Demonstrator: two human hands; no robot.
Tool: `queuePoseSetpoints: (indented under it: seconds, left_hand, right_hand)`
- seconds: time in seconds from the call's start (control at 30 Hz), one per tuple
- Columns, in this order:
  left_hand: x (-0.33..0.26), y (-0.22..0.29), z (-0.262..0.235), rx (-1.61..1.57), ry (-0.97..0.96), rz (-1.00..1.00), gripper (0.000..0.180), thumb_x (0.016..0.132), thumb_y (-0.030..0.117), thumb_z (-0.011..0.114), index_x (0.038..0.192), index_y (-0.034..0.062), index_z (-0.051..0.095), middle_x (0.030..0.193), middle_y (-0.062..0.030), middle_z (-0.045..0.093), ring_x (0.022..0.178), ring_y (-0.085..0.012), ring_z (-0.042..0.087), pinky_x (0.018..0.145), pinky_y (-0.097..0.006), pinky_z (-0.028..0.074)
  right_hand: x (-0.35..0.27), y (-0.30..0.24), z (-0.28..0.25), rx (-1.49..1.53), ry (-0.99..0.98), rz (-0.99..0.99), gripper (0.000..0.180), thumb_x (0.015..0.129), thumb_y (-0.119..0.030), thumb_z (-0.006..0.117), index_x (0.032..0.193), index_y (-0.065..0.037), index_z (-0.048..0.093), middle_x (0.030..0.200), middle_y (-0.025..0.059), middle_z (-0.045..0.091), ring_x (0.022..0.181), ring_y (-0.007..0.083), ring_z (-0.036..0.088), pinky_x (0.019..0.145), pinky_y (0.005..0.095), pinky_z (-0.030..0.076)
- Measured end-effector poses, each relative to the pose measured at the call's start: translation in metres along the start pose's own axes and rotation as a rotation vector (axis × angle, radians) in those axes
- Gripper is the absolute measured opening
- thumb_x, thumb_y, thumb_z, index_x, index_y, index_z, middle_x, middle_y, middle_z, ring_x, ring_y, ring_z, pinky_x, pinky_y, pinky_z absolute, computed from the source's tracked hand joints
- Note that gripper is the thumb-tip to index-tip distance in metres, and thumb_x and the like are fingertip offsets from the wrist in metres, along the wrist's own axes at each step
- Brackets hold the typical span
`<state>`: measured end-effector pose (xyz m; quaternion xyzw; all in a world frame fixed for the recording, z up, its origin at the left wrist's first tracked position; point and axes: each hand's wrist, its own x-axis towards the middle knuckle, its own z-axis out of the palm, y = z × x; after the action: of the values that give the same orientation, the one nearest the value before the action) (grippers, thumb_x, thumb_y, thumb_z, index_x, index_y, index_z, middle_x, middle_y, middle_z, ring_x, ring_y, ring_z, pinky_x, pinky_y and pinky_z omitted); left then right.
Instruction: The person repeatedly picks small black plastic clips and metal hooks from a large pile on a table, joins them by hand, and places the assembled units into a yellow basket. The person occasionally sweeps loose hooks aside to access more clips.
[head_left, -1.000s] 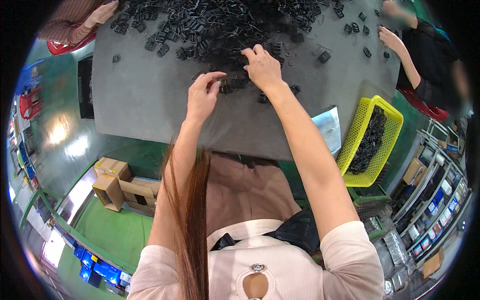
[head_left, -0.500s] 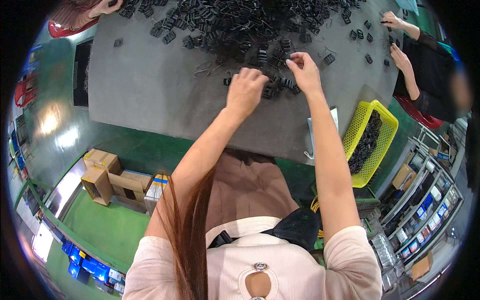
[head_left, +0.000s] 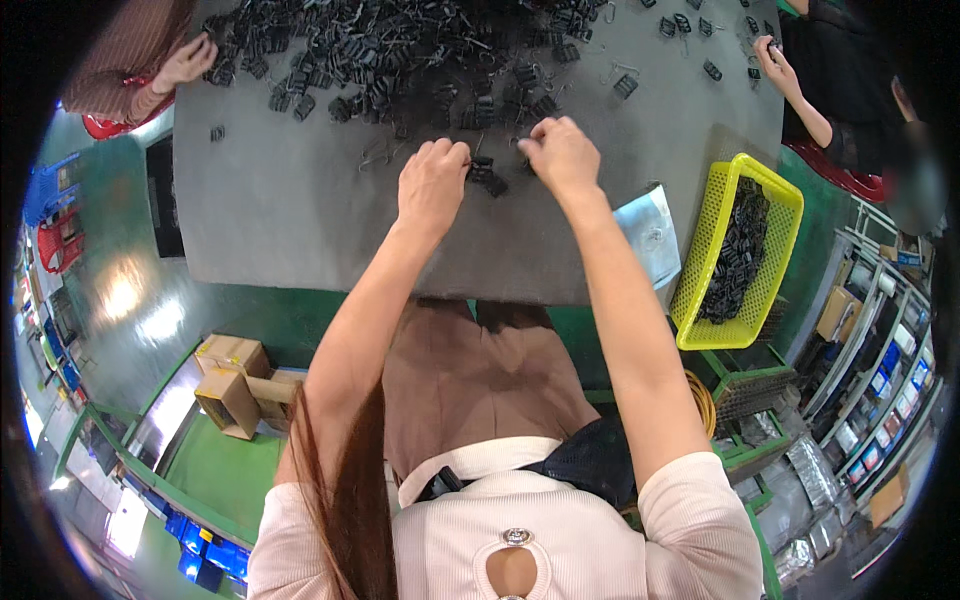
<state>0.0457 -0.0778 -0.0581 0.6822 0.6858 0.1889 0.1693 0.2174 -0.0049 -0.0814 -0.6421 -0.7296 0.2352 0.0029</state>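
Both hands rest on the grey worktop (head_left: 300, 220), close together. The left hand (head_left: 432, 185) has its grip narrow on a small black clip (head_left: 487, 176) that lies between the two hands. The right hand (head_left: 562, 155) is curled just beside it; whether its grip holds anything, I cannot tell. The big pile of black clips (head_left: 400, 50) lies just beyond the fingers.

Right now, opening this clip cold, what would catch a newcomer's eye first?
A sprawling heap of small black clip-like parts covers the far half of the grey felt-topped table. At its near edge, the person's left hand and right hand pinch a few black pieces between them. Off the table's right edge sits a bright yellow plastic mesh basket loaded with more black parts.
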Motion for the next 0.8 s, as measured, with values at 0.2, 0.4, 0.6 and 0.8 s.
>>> queuePoseSetpoints:
  seconds: [0.2, 0.4, 0.6, 0.8]
  left_hand:
    - [0.001, -0.002, -0.008, -0.397, 0.039, -0.234, 0.021, 0.077, 0.007, 0.066, 0.098, 0.0103, 0.064, 0.072, -0.0032, 0.056, 0.065, -0.0172, 0.058, 0.059, -0.03, 0.048]
    - [-0.004, -0.007, -0.009, -0.942, -0.041, -0.642, 0.03, 0.08, 0.009, 0.066, 0.11, 0.008, 0.063, 0.071, 0.0002, 0.056, 0.062, -0.009, 0.054, 0.056, -0.023, 0.046]
    - [0.004, -0.013, 0.002, -0.329, -0.527, -0.359, 0.031, 0.075, 0.018, 0.07, 0.105, 0.0103, 0.064, 0.079, -0.0078, 0.061, 0.073, -0.0202, 0.061, 0.068, -0.035, 0.05]
    - [0.059, 0.002, 0.035, 0.02, 0.055, -0.093, 0.034, 0.078, 0.027, 0.067, 0.107, 0.0108, 0.06, 0.101, -0.0093, 0.057, 0.1, -0.0288, 0.053, 0.079, -0.037, 0.047]
  right_hand:
    - [0.008, -0.007, 0.0, 0.039, -0.25, 0.048, 0.017, 0.074, -0.022, 0.064, 0.085, -0.011, 0.068, 0.09, 0.0103, 0.066, 0.089, 0.0281, 0.064, 0.078, 0.0395, 0.05]
    - [-0.013, 0.019, -0.018, 0.257, -0.118, 0.08, 0.018, 0.073, -0.024, 0.063, 0.081, -0.009, 0.067, 0.086, 0.0123, 0.068, 0.085, 0.0297, 0.064, 0.076, 0.0385, 0.049]
    - [0.013, 0.017, -0.032, 0.169, -0.341, 0.0, 0.023, 0.072, -0.024, 0.07, 0.088, -0.009, 0.067, 0.092, 0.0127, 0.066, 0.09, 0.0297, 0.063, 0.077, 0.0407, 0.049]
    - [0.071, -0.022, -0.001, 0.06, 0.243, -0.13, 0.036, 0.074, -0.022, 0.067, 0.109, -0.014, 0.058, 0.102, 0.0134, 0.057, 0.093, 0.0328, 0.061, 0.078, 0.0438, 0.05]
